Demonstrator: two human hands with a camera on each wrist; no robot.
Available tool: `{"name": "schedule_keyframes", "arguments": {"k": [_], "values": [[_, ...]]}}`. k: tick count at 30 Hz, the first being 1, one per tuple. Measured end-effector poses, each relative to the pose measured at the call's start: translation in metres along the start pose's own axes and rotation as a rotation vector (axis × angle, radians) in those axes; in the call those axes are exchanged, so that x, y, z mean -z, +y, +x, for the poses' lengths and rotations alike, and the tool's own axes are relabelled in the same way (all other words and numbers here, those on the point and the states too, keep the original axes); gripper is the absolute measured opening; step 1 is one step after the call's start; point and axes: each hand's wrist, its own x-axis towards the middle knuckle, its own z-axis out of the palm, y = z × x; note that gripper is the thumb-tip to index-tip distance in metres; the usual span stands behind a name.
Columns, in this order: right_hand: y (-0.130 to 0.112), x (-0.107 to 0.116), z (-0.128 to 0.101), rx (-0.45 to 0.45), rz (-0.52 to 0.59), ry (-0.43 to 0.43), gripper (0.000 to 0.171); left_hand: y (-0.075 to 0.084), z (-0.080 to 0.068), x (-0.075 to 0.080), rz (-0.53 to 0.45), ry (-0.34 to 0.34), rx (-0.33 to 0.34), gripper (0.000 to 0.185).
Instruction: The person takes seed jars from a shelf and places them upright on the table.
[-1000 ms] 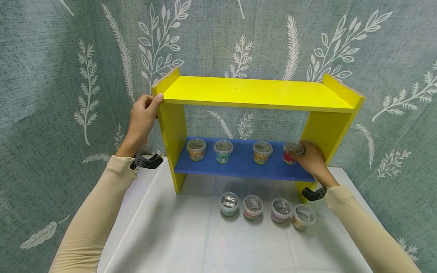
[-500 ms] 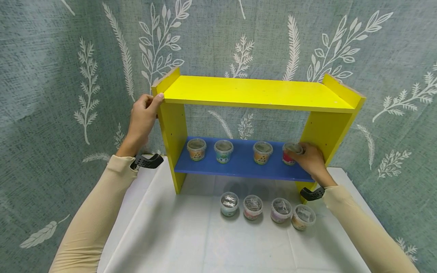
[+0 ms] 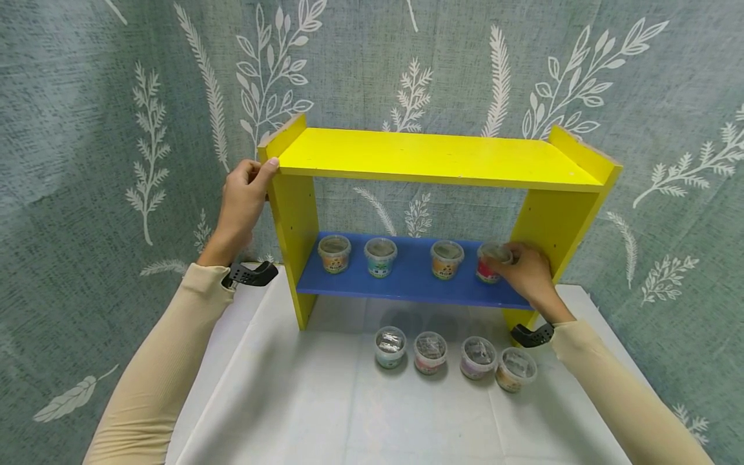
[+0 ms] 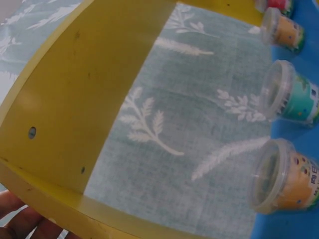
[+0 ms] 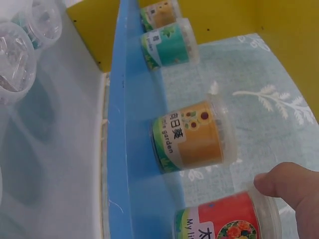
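A yellow shelf unit (image 3: pixel 430 158) with a blue lower board (image 3: pixel 407 281) stands on a white table. My left hand (image 3: pixel 244 197) grips the top of its left side panel (image 4: pixel 70 104); fingertips (image 4: pixel 20 219) show at the panel's edge in the left wrist view. My right hand (image 3: pixel 526 274) holds a red cup (image 3: pixel 487 268) with a clear lid at the right end of the blue board. One finger (image 5: pixel 289 184) rests on the lid end of the red cup (image 5: pixel 224 224). Left of it stand an orange cup (image 3: pixel 446 259), a teal cup (image 3: pixel 380 257) and another orange cup (image 3: pixel 334 254).
Several lidded cups (image 3: pixel 431 352) sit in a row on the white table (image 3: pixel 325 400) in front of the shelf. A leaf-patterned curtain (image 3: pixel 116 97) hangs close behind. The yellow top board carries nothing. The right side panel (image 3: pixel 552 226) stands just beside my right hand.
My right hand has nudged the red cup slightly to the left along the blue board. The left hand has stayed on the shelf's corner.
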Motion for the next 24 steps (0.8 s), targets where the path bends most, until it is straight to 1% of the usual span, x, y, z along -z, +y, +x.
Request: {"name": "schedule_keyframes", "arguments": {"k": [7, 15, 24], "values": [[-0.001, 0.003, -0.009, 0.022, -0.032, -0.013, 0.083, 0.001, 0.0, -0.001, -0.012, -0.001, 0.0, 0.046], [-0.005, 0.009, -0.019, 0.035, -0.026, -0.05, 0.086, 0.001, 0.0, 0.0, -0.013, 0.002, -0.003, 0.045], [-0.012, 0.009, -0.032, 0.079, -0.006, -0.033, 0.076, 0.001, 0.0, 0.0, -0.001, 0.001, 0.008, 0.047]]}}
